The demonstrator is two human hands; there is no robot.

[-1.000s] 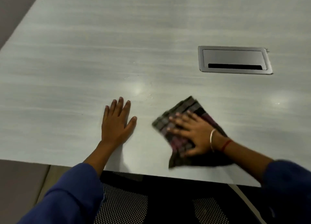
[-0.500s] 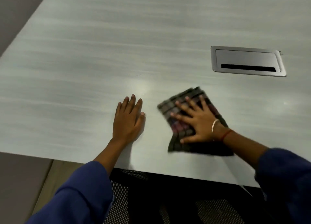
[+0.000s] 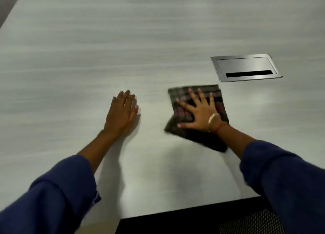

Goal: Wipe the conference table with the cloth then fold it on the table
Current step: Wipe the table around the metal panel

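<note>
While the right hand (image 3: 198, 112) pushes it outward, the cloth (image 3: 202, 138) has travelled up the bench (image 3: 123, 40): a second ago its near corner lay at the bench's front edge, and now it sits well in from that edge, near the hatch (image 3: 246, 68) without touching it. It has also turned, so its far edge runs roughly square to the hatch. The fingers (image 3: 184, 105) are straight and splayed, pressing flat on the cloth rather than gripping it. Its near corner is smeared with motion, so whether it lies in tidy layers or is merely bunched is hard to say. The left hand (image 3: 121, 114) has kept its place beside the cloth, apart from it, palm down on bare bench with fingers released and close together, apparently as a brace. This reads as a wiping stroke in mid-pass: a strip by the front edge is covered, most of the surface is still unwiped, and the folding has not begun.
</note>
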